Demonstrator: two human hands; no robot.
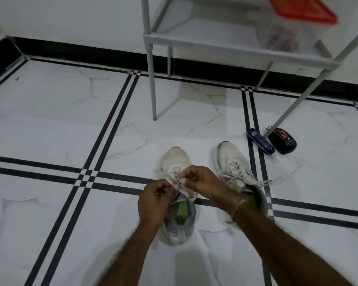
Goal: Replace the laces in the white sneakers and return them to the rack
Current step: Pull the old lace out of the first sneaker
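While both white sneakers stand side by side on the marble floor [70,120], toes pointing far, I see the left grip [155,200] and the right grip [198,180] meeting over the left sneaker [177,159], each pinching its lace [179,183] with curled fingers. The right sneaker [228,155], just beside it, has loose laces trailing right. Beyond them stands the grey rack [215,43], with a clear box [283,36] under a red lid on its shelf. By the rack's near right leg lie a blue pack [260,142] and a black case [283,141]; their labels are too blurred for me to read.
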